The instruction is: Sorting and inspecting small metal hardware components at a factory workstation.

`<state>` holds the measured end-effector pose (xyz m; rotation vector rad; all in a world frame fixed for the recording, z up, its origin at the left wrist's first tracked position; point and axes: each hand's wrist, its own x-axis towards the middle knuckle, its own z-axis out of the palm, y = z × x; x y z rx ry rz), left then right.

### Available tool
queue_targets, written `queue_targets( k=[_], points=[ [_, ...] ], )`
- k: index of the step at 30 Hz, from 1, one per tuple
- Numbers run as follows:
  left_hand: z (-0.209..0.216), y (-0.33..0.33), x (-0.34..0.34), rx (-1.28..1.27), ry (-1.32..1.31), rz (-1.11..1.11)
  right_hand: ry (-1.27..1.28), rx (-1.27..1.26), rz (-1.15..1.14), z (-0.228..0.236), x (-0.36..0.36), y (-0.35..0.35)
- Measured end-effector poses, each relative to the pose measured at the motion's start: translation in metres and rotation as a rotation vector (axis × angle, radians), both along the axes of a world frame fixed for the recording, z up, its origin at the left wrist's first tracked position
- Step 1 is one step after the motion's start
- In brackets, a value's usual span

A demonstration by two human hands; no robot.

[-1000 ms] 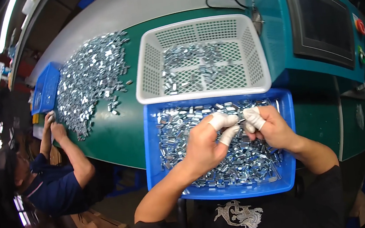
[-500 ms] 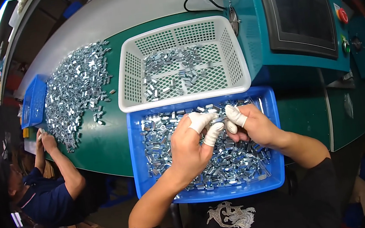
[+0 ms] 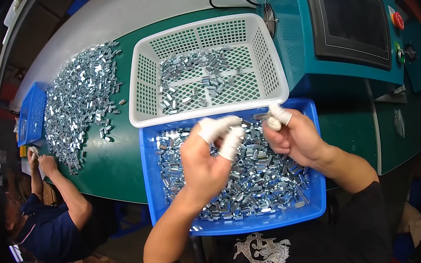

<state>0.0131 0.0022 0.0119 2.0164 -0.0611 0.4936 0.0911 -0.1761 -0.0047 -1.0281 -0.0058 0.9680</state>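
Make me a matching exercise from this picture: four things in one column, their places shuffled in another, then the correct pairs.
Things
1. White basket
2. Large blue bin
3. Red button
4. Large heap of metal pieces

Places
A. On the teal machine, to the right of its dark screen
B. On the green tabletop, at the picture's left
C. Below the left hand and the right hand
D. Just beyond the bin, seen from the person's side

Pairs
1-D
2-C
3-A
4-B
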Motion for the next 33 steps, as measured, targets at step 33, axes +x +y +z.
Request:
queue_targets(
  k=[33],
  points=[
    [-0.036, 0.025, 0.001, 0.457, 0.202, 0.02, -0.482, -0.211, 0.01, 0.005, -0.013, -0.004]
  ],
)
